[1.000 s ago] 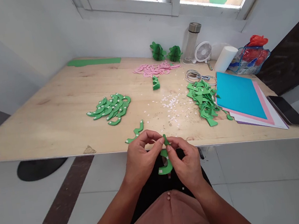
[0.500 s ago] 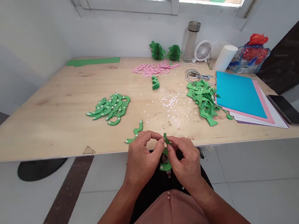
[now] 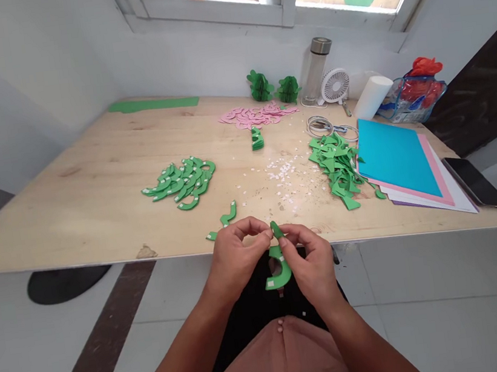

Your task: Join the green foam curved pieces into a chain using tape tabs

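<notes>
A curved green paper cutout [image 3: 280, 279] with small white squares on it hangs below my fingers, just off the table's front edge. My right hand [image 3: 309, 260] is closed on its upper part, thumb against fingers. The thumb and forefinger of my left hand [image 3: 239, 257] are pinched together at the cutout's top end; their exact grip there is partly hidden. Beside my left knuckles lies another green cutout [image 3: 229, 214] with white squares. Farther left is a pile of similar green cutouts [image 3: 183, 179]. A small green stack [image 3: 257, 139] sits ahead of my hands.
White paper bits [image 3: 286, 172] are scattered mid-table. Green scraps [image 3: 337, 165] lie to the right, next to coloured sheets [image 3: 395, 157] and a phone [image 3: 477, 181]. Behind are pink scraps [image 3: 251, 115], tape rolls [image 3: 318, 125], a bottle [image 3: 318, 70] and a small fan [image 3: 336, 85].
The cutout has turned in my fingers, and more of its lower curve now shows. My right hand has shifted slightly to the right; my left fingertips stay at its top end.
</notes>
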`<action>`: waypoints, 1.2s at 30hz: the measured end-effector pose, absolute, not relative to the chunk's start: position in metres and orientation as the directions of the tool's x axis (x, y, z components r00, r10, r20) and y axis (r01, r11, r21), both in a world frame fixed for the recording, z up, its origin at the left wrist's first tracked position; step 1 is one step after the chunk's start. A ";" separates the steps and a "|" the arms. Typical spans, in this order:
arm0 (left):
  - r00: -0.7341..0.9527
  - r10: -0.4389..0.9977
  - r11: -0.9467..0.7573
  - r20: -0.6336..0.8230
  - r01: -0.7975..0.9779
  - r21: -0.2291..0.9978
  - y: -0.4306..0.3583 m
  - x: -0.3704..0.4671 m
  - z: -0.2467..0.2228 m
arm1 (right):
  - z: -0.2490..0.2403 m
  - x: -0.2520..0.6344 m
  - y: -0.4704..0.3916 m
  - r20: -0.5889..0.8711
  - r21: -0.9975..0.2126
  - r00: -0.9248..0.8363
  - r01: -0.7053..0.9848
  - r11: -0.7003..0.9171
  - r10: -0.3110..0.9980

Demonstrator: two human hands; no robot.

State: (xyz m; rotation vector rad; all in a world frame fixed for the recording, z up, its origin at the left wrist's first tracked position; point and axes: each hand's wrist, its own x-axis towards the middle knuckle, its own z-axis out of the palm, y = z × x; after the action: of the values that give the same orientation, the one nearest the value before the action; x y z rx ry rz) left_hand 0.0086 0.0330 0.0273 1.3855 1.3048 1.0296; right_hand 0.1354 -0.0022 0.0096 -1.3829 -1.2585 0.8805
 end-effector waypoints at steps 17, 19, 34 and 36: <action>-0.030 0.982 -0.145 0.186 0.507 0.850 0.068 0.006 0.013 | 0.001 0.141 0.002 -0.078 -0.992 0.248 -0.113 -0.051 0.966; -0.044 0.976 -0.155 0.211 0.537 0.829 0.062 0.006 0.012 | -0.001 0.141 0.001 -0.066 -0.996 0.254 -0.080 -0.047 0.965; -0.041 0.984 -0.139 0.175 0.442 0.886 0.048 0.005 0.009 | 0.003 0.134 -0.002 -0.005 -0.999 0.260 0.037 -0.015 0.966; -0.067 0.978 -0.148 0.198 0.445 0.883 0.048 0.004 0.009 | 0.004 0.134 -0.002 0.004 -0.999 0.261 0.052 -0.010 0.965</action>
State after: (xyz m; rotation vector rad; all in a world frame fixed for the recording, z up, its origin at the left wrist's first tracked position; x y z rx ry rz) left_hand 0.0043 0.0483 0.0087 1.6294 1.5384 1.1796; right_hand 0.1343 -0.0017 0.0037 -1.3632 -1.0475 0.9881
